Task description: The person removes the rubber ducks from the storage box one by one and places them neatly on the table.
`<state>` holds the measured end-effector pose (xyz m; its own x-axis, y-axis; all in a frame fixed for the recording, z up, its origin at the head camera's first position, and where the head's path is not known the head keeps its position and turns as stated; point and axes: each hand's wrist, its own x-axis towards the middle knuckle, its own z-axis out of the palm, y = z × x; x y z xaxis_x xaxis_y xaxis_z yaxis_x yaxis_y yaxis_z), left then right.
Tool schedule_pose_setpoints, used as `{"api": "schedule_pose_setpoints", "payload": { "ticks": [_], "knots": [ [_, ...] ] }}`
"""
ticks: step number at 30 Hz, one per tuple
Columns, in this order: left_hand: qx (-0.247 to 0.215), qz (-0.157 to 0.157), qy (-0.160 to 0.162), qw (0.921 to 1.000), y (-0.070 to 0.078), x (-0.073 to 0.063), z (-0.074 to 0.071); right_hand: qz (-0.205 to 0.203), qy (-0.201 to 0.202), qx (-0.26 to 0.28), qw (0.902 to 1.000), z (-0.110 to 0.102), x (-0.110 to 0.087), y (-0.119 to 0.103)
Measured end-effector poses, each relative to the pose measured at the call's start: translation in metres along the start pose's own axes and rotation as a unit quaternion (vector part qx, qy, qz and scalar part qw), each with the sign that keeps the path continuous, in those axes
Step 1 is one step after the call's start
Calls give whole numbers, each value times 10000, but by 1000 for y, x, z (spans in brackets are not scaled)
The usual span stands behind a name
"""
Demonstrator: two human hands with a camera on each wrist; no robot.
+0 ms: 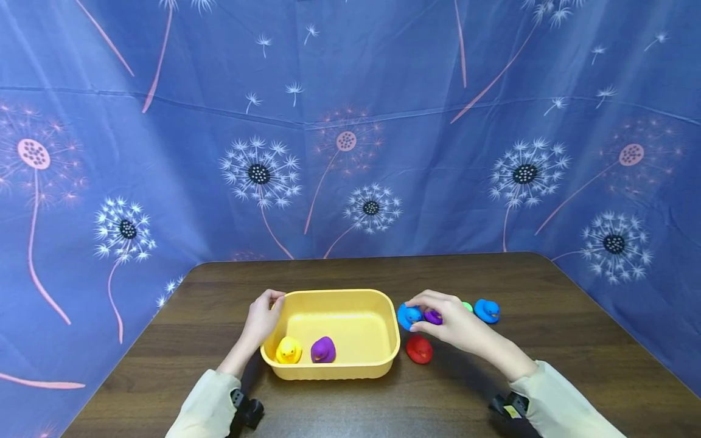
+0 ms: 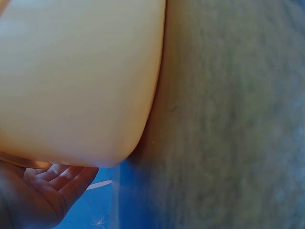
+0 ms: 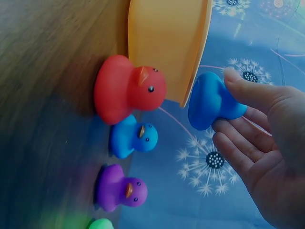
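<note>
My left hand [image 1: 265, 314] grips the rim of a yellow plastic bin [image 1: 334, 372] at its far left corner. In the left wrist view, the fingers [image 2: 71, 183] lie against the bin's outer wall. A yellow rubber duck [image 1: 288, 350] and a purple rubber duck [image 1: 323, 350] sit inside the bin along its near side. Beyond the bin's right edge, my right hand [image 1: 446, 317] pinches a blue rubber duck [image 3: 209, 102] between thumb and fingertips, off the table. A red rubber duck [image 1: 419, 350] stands on the table below that hand.
Under my right hand stand another blue duck [image 3: 127, 137], a purple duck [image 3: 116, 189] and a partly hidden green one [image 3: 101, 223]. Farther right sits a blue duck [image 1: 487, 311]. The brown wooden table [image 1: 219, 286] ends before a blue dandelion-patterned cloth [image 1: 438, 182].
</note>
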<state>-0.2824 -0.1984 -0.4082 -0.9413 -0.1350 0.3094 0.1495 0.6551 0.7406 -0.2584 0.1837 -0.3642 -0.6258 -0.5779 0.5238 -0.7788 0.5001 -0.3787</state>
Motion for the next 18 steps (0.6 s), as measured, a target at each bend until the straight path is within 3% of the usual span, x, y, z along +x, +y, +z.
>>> {"api": "schedule_pose_setpoints", "payload": {
  "ticks": [8, 18],
  "knots": [
    [-1, -44, 20, 10000, 0, -1, 0, -125, 214, -245, 9994, -2, -9, 9],
    [-14, 7, 17, 10000, 1, 0, 0, 153, 189, -456, 9987, -7, -25, 18]
  ]
}}
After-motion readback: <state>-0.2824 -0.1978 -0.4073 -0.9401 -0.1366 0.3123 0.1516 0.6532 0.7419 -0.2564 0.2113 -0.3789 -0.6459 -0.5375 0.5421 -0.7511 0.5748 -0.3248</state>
